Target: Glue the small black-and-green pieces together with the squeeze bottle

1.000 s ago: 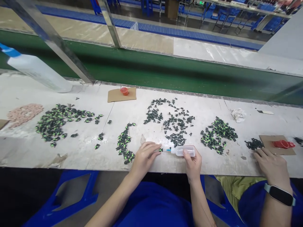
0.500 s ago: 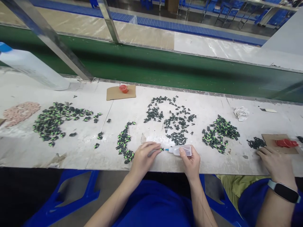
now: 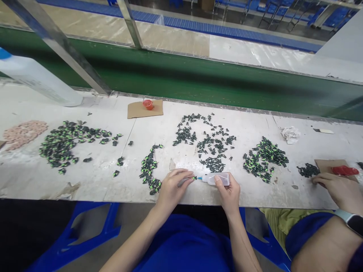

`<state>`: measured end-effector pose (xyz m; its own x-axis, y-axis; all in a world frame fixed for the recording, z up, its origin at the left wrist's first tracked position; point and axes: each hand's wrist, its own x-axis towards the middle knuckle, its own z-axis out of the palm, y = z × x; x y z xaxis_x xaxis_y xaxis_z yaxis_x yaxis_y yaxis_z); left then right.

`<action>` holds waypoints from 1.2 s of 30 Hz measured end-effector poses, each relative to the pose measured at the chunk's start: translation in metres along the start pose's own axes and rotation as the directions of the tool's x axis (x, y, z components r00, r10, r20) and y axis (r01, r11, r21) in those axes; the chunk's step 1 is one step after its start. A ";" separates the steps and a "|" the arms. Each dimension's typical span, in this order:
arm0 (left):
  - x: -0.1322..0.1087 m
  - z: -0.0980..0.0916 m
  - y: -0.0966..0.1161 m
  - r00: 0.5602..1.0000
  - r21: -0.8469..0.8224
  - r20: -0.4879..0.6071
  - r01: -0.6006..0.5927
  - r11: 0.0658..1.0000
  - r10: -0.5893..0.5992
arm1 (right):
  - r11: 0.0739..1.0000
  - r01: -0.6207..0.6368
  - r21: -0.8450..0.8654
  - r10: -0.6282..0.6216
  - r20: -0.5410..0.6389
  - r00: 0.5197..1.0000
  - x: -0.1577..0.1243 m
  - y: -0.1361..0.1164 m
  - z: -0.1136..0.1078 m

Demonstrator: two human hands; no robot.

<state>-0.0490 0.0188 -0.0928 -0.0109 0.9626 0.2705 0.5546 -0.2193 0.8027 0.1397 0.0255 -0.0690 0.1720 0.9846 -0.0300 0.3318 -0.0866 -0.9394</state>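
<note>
My left hand [image 3: 172, 187] rests at the near edge of the white worktable [image 3: 93, 185], fingers pinched on a small black-and-green part [image 3: 193, 177]. My right hand [image 3: 228, 192] grips a small clear squeeze bottle [image 3: 217, 178] lying sideways, its blue nozzle tip touching that part. Left of my left hand lies a curved row of black-and-green parts [image 3: 149, 170]. Beyond my hands sits a scatter of plain dark parts [image 3: 208, 145].
More piles of parts lie at the left [image 3: 66, 142] and right [image 3: 263, 158], with a pinkish pile [image 3: 24, 132] far left. A red cap sits on cardboard [image 3: 144, 107]. A co-worker's hand [image 3: 338, 189] rests at the right. A green conveyor belt [image 3: 198, 83] runs behind.
The view has shifted slightly; my hands and the bottle stay together in almost the same spot. The co-worker's hand has slid a little to the right.
</note>
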 end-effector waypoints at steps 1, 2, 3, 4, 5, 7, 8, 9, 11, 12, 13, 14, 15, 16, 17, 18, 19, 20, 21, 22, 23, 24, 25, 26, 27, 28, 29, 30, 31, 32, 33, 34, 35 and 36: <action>0.000 0.000 0.000 1.000 -0.002 0.003 0.003 1.000 -0.003 | 1.000 -0.001 -0.001 0.001 -0.001 1.000 0.000 -0.001 0.000; 0.000 0.000 0.000 1.000 -0.003 0.005 0.007 1.000 -0.007 | 1.000 -0.001 -0.003 0.001 -0.003 1.000 0.000 -0.001 0.000; 0.000 0.000 0.000 1.000 -0.004 0.003 0.008 1.000 -0.008 | 1.000 -0.003 -0.004 0.003 -0.006 1.000 0.000 -0.001 0.000; 0.000 0.000 0.000 1.000 -0.003 0.003 0.005 1.000 -0.005 | 1.000 -0.004 -0.005 0.004 -0.009 1.000 0.000 -0.001 0.001; 0.000 0.000 0.000 1.000 0.000 0.001 0.000 1.000 0.000 | 1.000 -0.005 -0.007 0.004 -0.012 1.000 0.000 -0.001 0.001; 0.001 0.000 0.000 1.000 0.007 0.001 -0.009 1.000 0.009 | 1.000 -0.004 -0.011 0.004 -0.011 1.000 0.000 -0.001 0.001; 0.001 0.000 0.000 1.000 0.011 0.004 -0.010 1.000 0.010 | 1.000 -0.002 -0.013 0.002 -0.009 1.000 -0.001 -0.001 0.001; 0.001 0.000 0.000 1.000 0.016 0.004 -0.010 1.000 0.010 | 1.000 -0.001 -0.017 0.001 -0.008 1.000 -0.001 -0.001 0.001; 0.001 0.000 0.000 1.000 0.028 0.004 -0.010 1.000 0.009 | 1.000 0.001 -0.021 -0.001 -0.008 1.000 -0.001 0.000 0.000; 0.001 0.000 0.000 1.000 0.032 0.003 -0.010 0.999 0.010 | 1.000 0.001 -0.022 -0.001 -0.012 1.000 -0.001 0.000 0.000; 0.001 -0.001 0.001 1.000 0.034 0.004 -0.011 0.999 0.011 | 1.000 0.001 -0.022 -0.001 -0.017 1.000 -0.001 0.000 0.000; 0.002 -0.001 0.001 1.000 0.035 0.005 -0.014 0.999 0.014 | 1.000 0.001 -0.020 -0.001 -0.024 1.000 -0.001 0.000 0.000; 0.002 -0.001 0.001 1.000 0.036 0.006 -0.016 0.999 0.016 | 1.000 -0.001 -0.016 0.000 -0.031 1.000 -0.001 0.001 0.000; 0.002 -0.001 0.001 1.000 0.035 0.005 -0.019 0.999 0.018 | 1.000 -0.003 -0.012 0.003 -0.039 0.999 -0.001 0.001 0.000; 0.002 -0.001 0.001 1.000 0.035 0.005 -0.021 0.999 0.021 | 1.000 -0.005 -0.006 0.005 -0.045 0.999 -0.001 0.002 0.000; 0.002 -0.001 0.001 1.000 0.034 0.006 -0.021 0.999 0.021 | 1.000 -0.007 0.001 0.007 -0.045 0.999 -0.001 0.002 0.000; 0.002 -0.001 0.001 1.000 0.033 0.008 -0.020 0.999 0.019 | 1.000 -0.008 0.007 0.008 -0.042 0.999 -0.001 0.002 -0.001; 0.002 -0.001 0.000 1.000 0.031 0.009 -0.017 0.999 0.017 | 1.000 -0.008 0.013 0.009 -0.040 0.999 0.000 0.003 -0.001; 0.001 -0.001 0.000 1.000 0.030 0.012 -0.015 0.999 0.014 | 1.000 -0.007 0.015 0.007 -0.035 0.999 0.000 0.003 -0.001; 0.001 -0.001 0.000 1.000 0.029 0.014 -0.013 1.000 0.012 | 1.000 -0.005 0.015 0.005 -0.031 1.000 0.000 0.003 -0.001; 0.001 -0.001 -0.001 1.000 0.028 0.014 -0.011 1.000 0.010 | 1.000 -0.003 0.011 0.003 -0.027 1.000 0.000 0.002 -0.001; 0.000 -0.001 -0.001 1.000 0.029 0.012 -0.009 1.000 0.009 | 1.000 -0.001 0.006 0.002 -0.027 1.000 0.000 0.002 -0.001; 0.000 0.000 -0.002 1.000 0.030 0.011 -0.007 1.000 0.007 | 1.000 0.001 0.000 -0.001 -0.027 1.000 0.000 0.002 0.000; 0.000 0.000 -0.002 1.000 0.030 0.010 -0.005 1.000 0.005 | 1.000 0.003 -0.005 -0.004 -0.023 1.000 0.000 0.002 0.000; 0.000 0.000 -0.002 1.000 0.029 0.009 -0.002 1.000 0.002 | 1.000 0.006 -0.008 -0.006 -0.023 1.000 0.000 0.002 0.000; 0.000 0.000 -0.002 1.000 0.027 0.006 -0.002 1.000 0.002 | 1.000 0.007 -0.009 -0.007 -0.025 1.000 -0.001 0.001 0.000; 0.000 0.000 -0.002 1.000 0.025 0.004 -0.004 1.000 0.004 | 1.000 0.008 -0.009 -0.008 -0.025 1.000 -0.001 0.001 0.000; 0.000 0.000 -0.002 1.000 0.024 0.002 -0.006 1.000 0.006 | 1.000 0.007 -0.008 -0.007 -0.025 1.000 -0.001 0.001 0.001; 0.000 0.000 -0.001 1.000 0.023 0.000 -0.008 1.000 0.008 | 1.000 0.004 -0.006 -0.004 -0.026 1.000 -0.001 0.002 0.001; 0.000 0.000 -0.001 1.000 0.024 -0.004 -0.008 1.000 0.008 | 1.000 0.000 -0.003 0.000 -0.028 1.000 -0.001 0.002 0.001; 0.000 0.000 -0.001 1.000 0.025 -0.005 -0.007 1.000 0.008 | 1.000 -0.007 0.001 0.007 -0.029 1.000 -0.001 0.003 0.001; 0.000 0.000 0.000 1.000 0.024 -0.006 -0.006 1.000 0.006 | 1.000 -0.015 0.008 0.015 -0.032 0.999 -0.001 0.004 0.001; -0.001 0.000 0.000 1.000 0.023 -0.007 -0.003 1.000 0.004 | 1.000 -0.021 0.021 0.022 -0.038 0.999 -0.001 0.005 0.001; -0.001 0.000 0.000 1.000 0.020 -0.007 -0.002 1.000 0.003 | 0.999 -0.024 0.044 0.026 -0.045 0.999 -0.001 0.007 0.000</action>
<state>-0.0491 0.0181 -0.0928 -0.0152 0.9610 0.2763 0.5711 -0.2185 0.7913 0.1418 0.0235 -0.0755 0.2217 0.9743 -0.0392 0.2869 -0.1036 -0.9523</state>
